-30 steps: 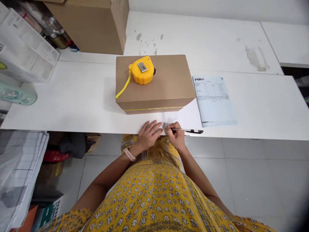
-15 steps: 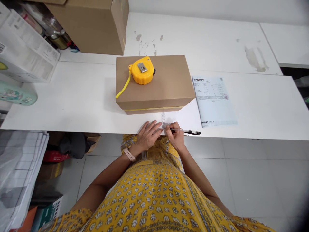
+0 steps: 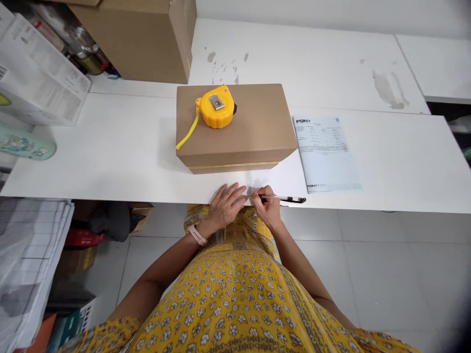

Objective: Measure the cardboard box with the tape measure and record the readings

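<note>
A pen (image 3: pixel 287 198) was in the right hand (image 3: pixel 270 211) at the middle of the table's (image 3: pixel 397 166) near edge, its writing end angled toward the coil of a spiral notebook (image 3: pixel 287 179). The right grip was closed around the barrel in a writing hold; the left hand (image 3: pixel 225 208) lay flat, fingers a little apart, grasping nothing, on the white surface left of the coil.

Writing appeared to be under way rather than finished: the pen had not been laid down and the notebook lay open. Whether any words were on the page could not be told, as the fingers hid the tip. A yellow tape measure (image 3: pixel 217 115) sat idle on top of a closed brown box (image 3: pixel 253 117), suggesting any measuring was on pause.

The pen looked slim and pale, with a black tail end and clip pointing toward the table's right edge. The notebook's visible page was white, its far part hidden by the box. To the right, a pale blue printed sheet (image 3: pixel 326 162) headed "PONY" lay near the same table edge.
</note>
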